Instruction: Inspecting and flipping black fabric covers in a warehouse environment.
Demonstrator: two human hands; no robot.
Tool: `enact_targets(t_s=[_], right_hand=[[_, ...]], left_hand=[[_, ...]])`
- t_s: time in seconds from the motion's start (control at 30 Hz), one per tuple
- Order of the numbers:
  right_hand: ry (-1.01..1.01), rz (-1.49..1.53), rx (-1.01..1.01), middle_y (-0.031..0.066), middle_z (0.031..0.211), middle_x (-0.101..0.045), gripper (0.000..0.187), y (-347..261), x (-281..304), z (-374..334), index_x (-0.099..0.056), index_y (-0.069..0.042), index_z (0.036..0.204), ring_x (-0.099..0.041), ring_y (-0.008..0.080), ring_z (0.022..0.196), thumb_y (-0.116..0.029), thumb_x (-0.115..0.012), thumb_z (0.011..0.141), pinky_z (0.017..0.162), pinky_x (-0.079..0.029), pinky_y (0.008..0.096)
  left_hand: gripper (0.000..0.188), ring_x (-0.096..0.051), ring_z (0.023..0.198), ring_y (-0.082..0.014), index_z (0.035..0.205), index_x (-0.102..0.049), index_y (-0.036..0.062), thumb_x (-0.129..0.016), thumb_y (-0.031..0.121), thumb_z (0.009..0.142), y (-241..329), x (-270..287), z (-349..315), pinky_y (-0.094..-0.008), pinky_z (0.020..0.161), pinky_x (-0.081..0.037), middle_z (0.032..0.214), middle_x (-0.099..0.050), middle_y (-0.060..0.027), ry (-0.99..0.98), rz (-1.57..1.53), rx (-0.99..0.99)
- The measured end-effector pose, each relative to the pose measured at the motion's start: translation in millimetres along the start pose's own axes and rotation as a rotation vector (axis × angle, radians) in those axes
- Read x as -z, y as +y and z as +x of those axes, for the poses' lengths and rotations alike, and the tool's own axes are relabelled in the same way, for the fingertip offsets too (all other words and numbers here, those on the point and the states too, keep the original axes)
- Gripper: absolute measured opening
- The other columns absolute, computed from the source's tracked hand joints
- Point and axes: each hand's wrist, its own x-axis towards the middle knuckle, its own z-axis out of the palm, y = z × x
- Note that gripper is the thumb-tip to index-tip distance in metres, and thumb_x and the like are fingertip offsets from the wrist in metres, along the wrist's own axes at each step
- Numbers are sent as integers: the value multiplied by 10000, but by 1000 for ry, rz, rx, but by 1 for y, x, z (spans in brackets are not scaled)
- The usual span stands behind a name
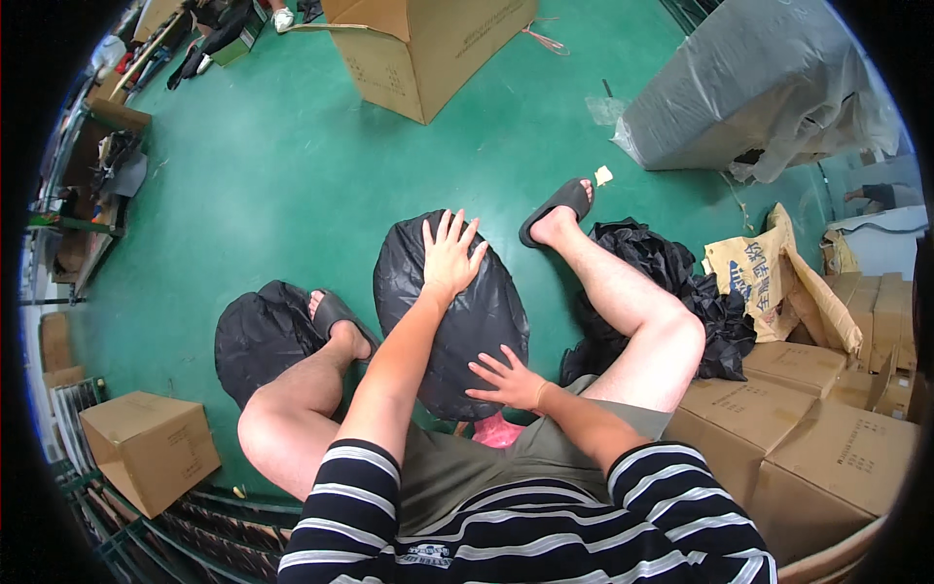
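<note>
Between my knees stands a rounded bundle wrapped in black plastic point(443, 321), its oval top facing up. My left hand point(449, 258) lies flat on its far part with the fingers spread. My right hand point(511, 382) rests on the near right edge, fingers apart. Neither hand grips anything. Something pink point(496, 431) shows between the bundle and my lap; its kind is hidden. A second black plastic bundle point(263, 341) sits beside my left foot. To the right of my right leg lies a crumpled heap of black plastic point(710, 326).
Cardboard boxes point(739, 419) are stacked at my right, below a torn tan sack point(769, 273). One carton point(151, 448) stands at the left. An open carton point(418, 58) is ahead on the green floor point(263, 175). A large grey plastic-wrapped block point(730, 88) stands far right.
</note>
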Motion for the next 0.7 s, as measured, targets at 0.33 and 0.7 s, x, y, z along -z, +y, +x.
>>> enact_targets(t_s=[0.33,0.7], right_hand=[[-173,74,-17,157,1571,-272,881,5,34,-2,-351,-329,1493,-206,351,1476,-230,-727,702,1075,-222,717],[-195,412,-39,145,665,-605,307,-28,75,36,-615,-92,716,-630,336,674,-378,-716,764,642,-506,474]], left_hand=[[602,-288,1436,-347,1435,-473,202,-559,481,909,75,22,-114,-658,1116,-153,1538,-360,-126,-47,-79,11],[631,-278,1430,-352,1445,-459,140,-554,435,896,59,44,-209,-601,1149,-153,1530,-354,-149,-151,-51,42]])
